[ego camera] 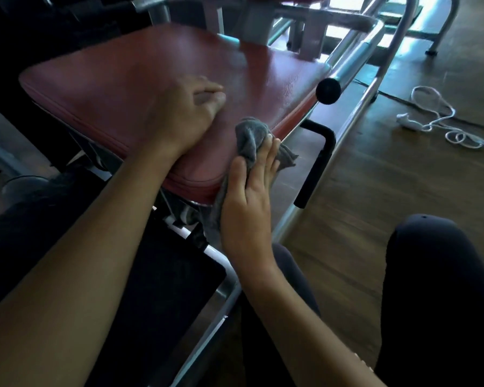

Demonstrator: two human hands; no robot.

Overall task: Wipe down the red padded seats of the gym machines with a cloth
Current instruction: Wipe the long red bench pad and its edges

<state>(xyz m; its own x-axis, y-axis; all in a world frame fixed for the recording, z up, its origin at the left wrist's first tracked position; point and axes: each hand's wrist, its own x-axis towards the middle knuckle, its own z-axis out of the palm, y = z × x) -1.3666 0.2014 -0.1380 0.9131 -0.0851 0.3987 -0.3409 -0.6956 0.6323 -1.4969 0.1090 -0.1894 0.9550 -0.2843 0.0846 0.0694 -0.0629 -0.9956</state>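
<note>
A red padded seat (pixel 140 79) fills the upper middle of the head view, tilted on a silver frame. My left hand (pixel 183 113) rests on the seat's top with its fingers loosely curled and nothing in it. My right hand (pixel 248 196) presses a crumpled grey cloth (pixel 252 136) against the seat's near right edge, fingers straight, thumb over the fabric. Part of the cloth hangs down below the seat edge.
A black knob (pixel 328 91) and a black L-shaped handle (pixel 317 163) stick out right of the seat. Silver frame tubes (pixel 355 60) run past it. A white cord (pixel 436 118) lies on the wooden floor at right. My dark-clad knee (pixel 436 275) is at lower right.
</note>
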